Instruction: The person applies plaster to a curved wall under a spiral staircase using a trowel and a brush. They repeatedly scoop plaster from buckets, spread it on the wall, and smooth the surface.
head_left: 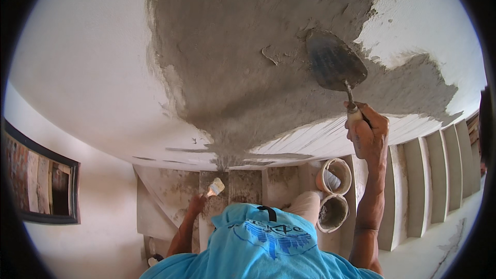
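Observation:
My right hand (368, 132) is wrapped round the handle of a trowel (336, 62), raised at the right. The broad dark blade lies against or just in front of a patch of grey mortar (243, 46) on the white wall; I cannot tell whether it touches. Low on the left, my left hand (196, 204) grips a paintbrush (214, 188) with a pale, crusted head pointing up and right. The mortar looks wet and rough, with a small raised curl left of the blade.
Two buckets stand on the steps by my leg: one (347, 168) holds a pale object, the other (338, 227) grey mortar. Stairs (413, 186) run off to the right. Stained steps (245, 186) lie below the wall. A dark-framed window (75, 191) is at far left.

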`<action>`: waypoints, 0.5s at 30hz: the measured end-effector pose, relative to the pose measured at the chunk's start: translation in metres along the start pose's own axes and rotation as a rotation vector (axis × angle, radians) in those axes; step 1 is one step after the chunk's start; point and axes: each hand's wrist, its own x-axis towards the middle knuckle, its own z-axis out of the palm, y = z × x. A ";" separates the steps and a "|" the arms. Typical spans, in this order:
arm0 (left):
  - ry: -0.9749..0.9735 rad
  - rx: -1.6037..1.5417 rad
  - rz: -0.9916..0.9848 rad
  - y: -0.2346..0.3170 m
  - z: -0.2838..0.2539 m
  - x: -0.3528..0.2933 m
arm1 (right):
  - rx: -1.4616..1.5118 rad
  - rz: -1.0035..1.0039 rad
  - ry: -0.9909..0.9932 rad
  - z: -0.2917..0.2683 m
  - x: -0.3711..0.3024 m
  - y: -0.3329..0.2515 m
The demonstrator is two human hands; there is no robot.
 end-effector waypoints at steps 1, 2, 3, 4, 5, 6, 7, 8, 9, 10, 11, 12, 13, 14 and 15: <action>0.011 -0.014 0.000 -0.005 -0.001 0.001 | 0.004 -0.020 0.007 -0.003 0.000 -0.002; 0.015 0.013 0.019 -0.009 -0.002 0.000 | -0.024 -0.007 0.027 -0.003 -0.005 -0.005; 0.012 0.037 0.048 -0.010 0.000 0.003 | -0.014 0.012 0.027 -0.004 -0.009 -0.007; 0.009 0.062 0.077 -0.010 0.003 0.006 | -0.004 0.031 0.028 -0.004 -0.012 -0.008; -0.006 0.045 0.066 -0.011 0.006 0.009 | 0.005 0.051 0.030 -0.003 -0.014 -0.010; -0.004 0.036 0.035 -0.014 0.001 0.004 | -0.011 0.020 -0.002 0.004 -0.013 -0.003; -0.001 0.028 0.004 -0.017 -0.004 -0.001 | -0.012 -0.013 -0.037 0.013 -0.010 0.001; 0.010 0.020 -0.014 -0.019 -0.007 -0.008 | -0.010 -0.048 -0.073 0.023 -0.006 0.004; -0.006 0.003 -0.003 -0.009 -0.002 -0.004 | -0.041 -0.083 -0.085 0.021 -0.005 -0.002; -0.020 -0.013 0.006 -0.002 0.002 0.000 | -0.073 -0.061 -0.056 0.017 -0.005 -0.007; -0.013 0.056 0.118 -0.012 0.006 0.012 | -0.041 -0.008 -0.032 0.012 -0.006 -0.011; 0.024 0.130 0.209 -0.033 0.003 0.016 | 0.018 0.036 -0.030 0.010 -0.006 -0.010; 0.032 0.123 0.192 -0.039 0.004 0.016 | 0.062 0.090 -0.024 0.008 -0.007 -0.008; 0.042 0.116 0.175 -0.045 0.005 0.016 | 0.053 0.125 0.000 0.006 -0.011 -0.007; 0.037 0.030 0.051 -0.039 0.004 0.013 | 0.047 0.138 0.004 0.004 -0.014 -0.004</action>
